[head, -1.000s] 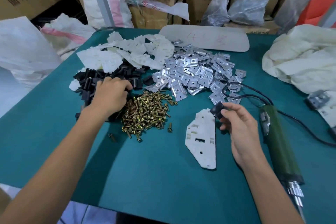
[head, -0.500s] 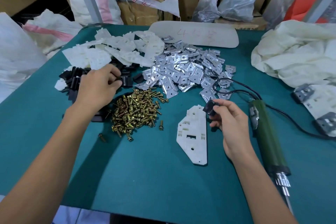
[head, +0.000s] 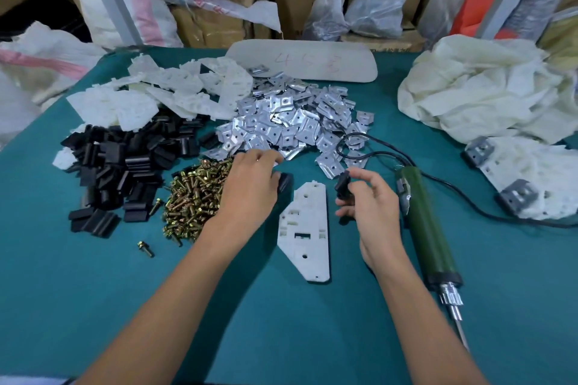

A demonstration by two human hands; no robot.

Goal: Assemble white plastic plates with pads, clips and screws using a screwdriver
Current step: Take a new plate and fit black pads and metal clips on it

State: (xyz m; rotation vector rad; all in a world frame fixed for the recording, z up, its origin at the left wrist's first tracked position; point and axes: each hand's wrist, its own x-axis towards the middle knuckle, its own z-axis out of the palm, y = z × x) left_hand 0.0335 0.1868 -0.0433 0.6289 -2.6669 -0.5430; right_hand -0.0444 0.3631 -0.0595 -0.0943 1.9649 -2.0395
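Now the right hand (head: 372, 206) has its grip pinched on a black pad (head: 342, 186), just right of the far end of the white plate (head: 305, 228), which lies lengthwise toward the person.

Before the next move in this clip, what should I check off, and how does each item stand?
1. The white plate lies flat on the table between the hands: ok.
2. The right hand pinches a black pad: ok.
3. The left hand grips the second pad at its edge: cannot tell.
4. A pad is fitted on the plate: not ok, none there yet.
5. The screwdriver lies beside the right hand, untouched: ok.
6. The screws and clips are heaped close by: ok.
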